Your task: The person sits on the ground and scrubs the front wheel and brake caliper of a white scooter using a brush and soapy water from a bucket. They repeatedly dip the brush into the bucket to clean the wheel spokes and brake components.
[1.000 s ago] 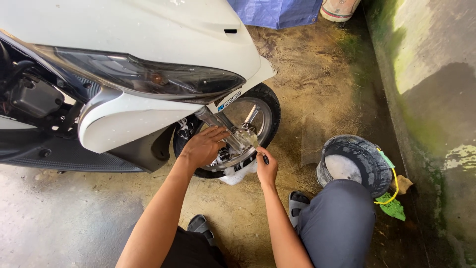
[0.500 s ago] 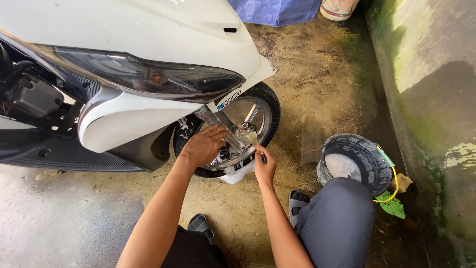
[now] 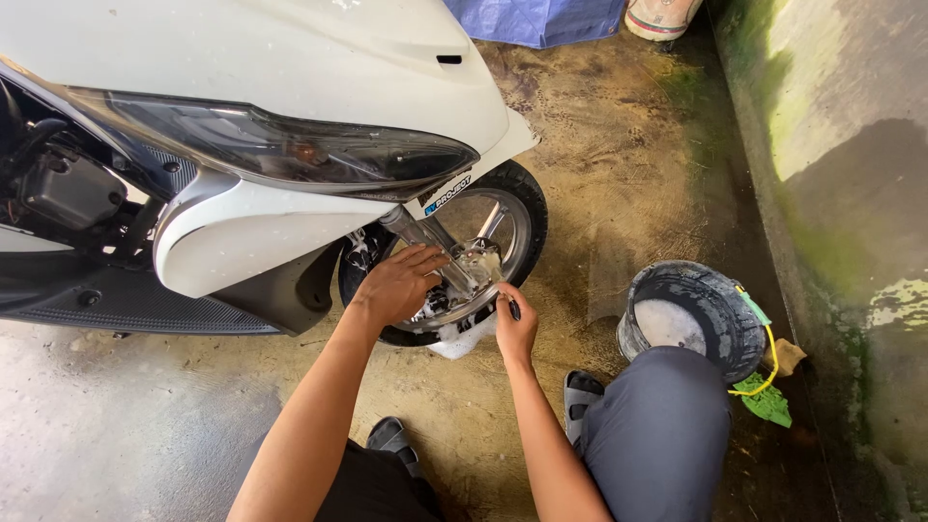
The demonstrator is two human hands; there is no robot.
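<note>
1. The front wheel [image 3: 464, 266] sits at frame centre, under the white scooter's [image 3: 290, 126] nose, soapy at the hub; washing looks midway, foam unrinsed.
2. The left hand [image 3: 396, 285] lies open-fingered on the fork and hub, clasping nothing.
3. The right hand [image 3: 515, 329] pinches a small dark tool at the rim.
4. The wheel points toward upper right; its axle runs across.

- The left hand [image 3: 398, 285] rests on the front wheel [image 3: 454, 261] of a white scooter [image 3: 261, 106], fingers spread over the hub beside the fork.
- The right hand [image 3: 515, 324] grips a small dark tool at the wheel's lower edge.
- A black bucket [image 3: 691, 314] stands near the right knee, on the stained concrete floor [image 3: 619, 164].
</note>
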